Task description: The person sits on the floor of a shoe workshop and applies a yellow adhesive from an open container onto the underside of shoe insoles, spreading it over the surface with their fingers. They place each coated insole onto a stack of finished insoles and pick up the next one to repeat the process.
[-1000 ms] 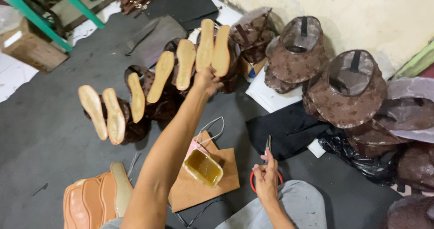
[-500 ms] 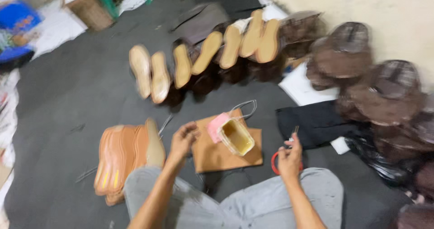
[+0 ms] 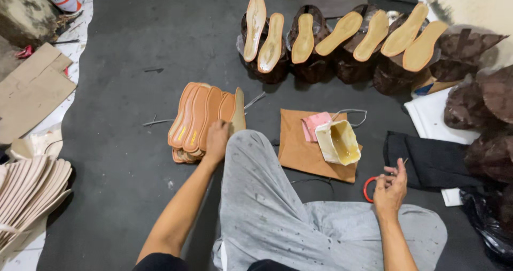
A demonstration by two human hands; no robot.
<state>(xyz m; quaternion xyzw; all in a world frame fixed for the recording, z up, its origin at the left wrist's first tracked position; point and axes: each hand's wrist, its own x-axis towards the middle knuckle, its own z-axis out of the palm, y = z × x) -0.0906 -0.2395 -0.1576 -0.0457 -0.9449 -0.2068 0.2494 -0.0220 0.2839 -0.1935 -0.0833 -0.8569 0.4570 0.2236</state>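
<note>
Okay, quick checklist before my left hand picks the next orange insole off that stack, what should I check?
1. Left hand on the stack of orange insoles: ok, fingers rest on its near end.
2. One insole separated from the rest: cannot tell, the hand covers that end.
3. Right hand free: not ok, it holds a thin tool with a red ring beside it.
4. Glue container upright: not ok, it lies tilted on the brown board.
5. Row of upturned soles out of the way: ok, it sits well beyond the stack.
</note>
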